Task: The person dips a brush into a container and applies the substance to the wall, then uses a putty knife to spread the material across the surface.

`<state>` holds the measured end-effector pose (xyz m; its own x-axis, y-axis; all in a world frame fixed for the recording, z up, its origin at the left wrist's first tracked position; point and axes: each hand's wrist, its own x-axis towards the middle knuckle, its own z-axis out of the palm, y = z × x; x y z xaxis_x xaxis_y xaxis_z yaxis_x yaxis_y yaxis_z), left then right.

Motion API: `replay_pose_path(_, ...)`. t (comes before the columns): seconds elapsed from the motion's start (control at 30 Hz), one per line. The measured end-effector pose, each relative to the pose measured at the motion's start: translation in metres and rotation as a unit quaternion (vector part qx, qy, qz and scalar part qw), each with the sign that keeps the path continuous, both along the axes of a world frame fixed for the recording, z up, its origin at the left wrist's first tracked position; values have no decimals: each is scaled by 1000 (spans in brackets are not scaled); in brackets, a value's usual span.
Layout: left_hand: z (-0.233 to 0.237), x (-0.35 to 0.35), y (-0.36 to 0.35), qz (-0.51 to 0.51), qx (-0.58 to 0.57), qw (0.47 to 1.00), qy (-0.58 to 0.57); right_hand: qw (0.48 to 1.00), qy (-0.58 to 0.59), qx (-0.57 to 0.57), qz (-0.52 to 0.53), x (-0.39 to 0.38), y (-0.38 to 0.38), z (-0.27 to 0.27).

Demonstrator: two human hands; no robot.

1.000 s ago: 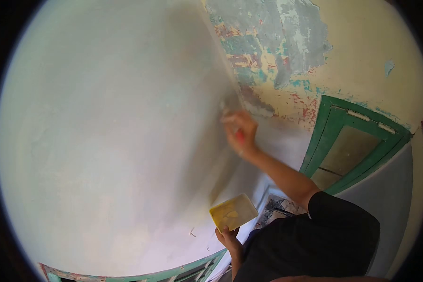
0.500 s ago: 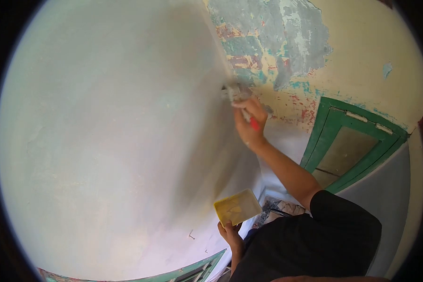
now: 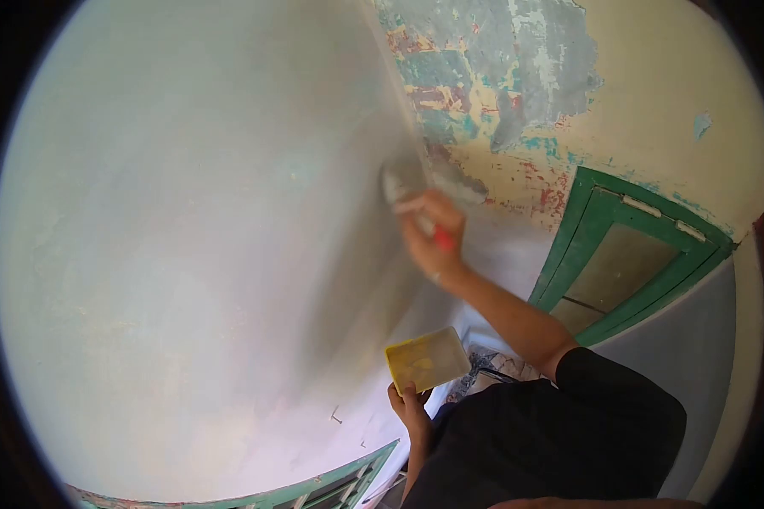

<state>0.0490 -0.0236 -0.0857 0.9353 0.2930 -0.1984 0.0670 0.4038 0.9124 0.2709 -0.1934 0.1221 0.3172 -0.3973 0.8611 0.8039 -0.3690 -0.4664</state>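
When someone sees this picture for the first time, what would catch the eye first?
Most striking is the peeling patch at top right, grey, green and red, beside the smooth pale wall on the left. At their border the right hand holds a putty knife to the wall; lower, the left hand holds a yellow tray.

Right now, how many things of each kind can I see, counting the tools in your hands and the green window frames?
Red-handled scraper: 1, in the right hand
Flat yellow tray: 1, in the left hand
Green window frames: 2, one at the right, one at the bottom
Total: 4
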Motion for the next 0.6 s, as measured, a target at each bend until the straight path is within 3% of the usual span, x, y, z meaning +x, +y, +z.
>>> replay_pose_path(0.07,0,-3,-1,5,-9,1000,-4,996,-28,-87,18,-41,48,-9)
replay_pose_path(0.17,-2,0,-4,20,-19,1000,-2,971,-58,-156,174,-102,96,-39)
replay_pose_path(0.2,-34,2,7,-8,-22,999,-46,950,-69,-187,241,-118,101,-39)
replay_pose_path(0.23,-44,5,12,-1,-24,999,-43,948,-67,-189,249,-123,102,-41)
replay_pose_path(0.3,-56,5,17,-14,1,999,-52,900,-111,-215,364,-135,103,-47)
replay_pose_path(0.37,-58,0,15,-16,25,998,-56,923,-38,-251,290,-123,88,-57)
replay_pose_path(0.4,-9,3,-1,22,-16,1000,2,936,-22,-257,238,-106,73,-56)
replay_pose_path(0.43,-14,-1,2,26,-6,1000,6,954,-34,-186,234,-85,59,-49)
replay_pose_path(0.5,-13,-9,8,32,-18,999,16,989,25,-137,42,-68,35,-54)
replay_pose_path(0.57,-11,-17,15,54,-18,998,27,989,143,-21,1,-67,33,-65)
replay_pose_path(0.6,-11,-24,17,54,-13,998,39,989,147,-28,18,-73,43,-68)
